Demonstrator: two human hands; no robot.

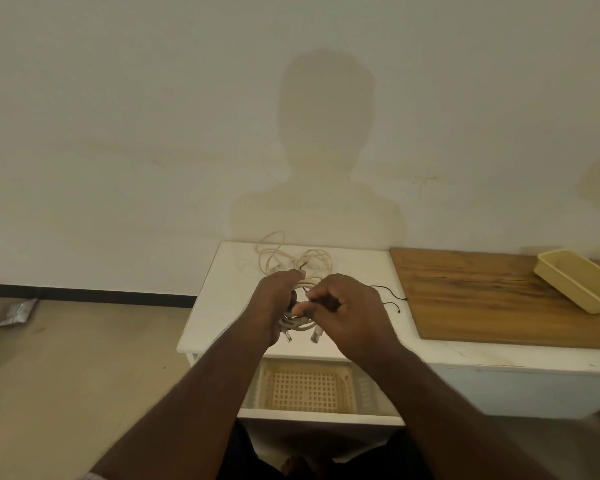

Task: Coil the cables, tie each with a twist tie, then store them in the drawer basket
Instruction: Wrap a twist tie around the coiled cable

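Note:
My left hand (274, 303) grips a coiled white cable (297, 323) above the white cabinet top (219, 306); its two clear plugs hang below the coil. My right hand (347, 310) pinches a thin black twist tie (305, 292) against the coil. A second, loose cream cable (291, 261) lies in loops at the back of the cabinet top. More black twist ties (392, 299) lie to the right of my hands. Below the hands, the open drawer holds a cream lattice basket (305, 386) with nothing visible inside.
A wooden board (482, 296) covers the counter on the right, with a cream plastic tray (582, 278) resting tilted on it. A plain wall stands right behind the cabinet. On the floor at left lies a silvery packet (20, 311).

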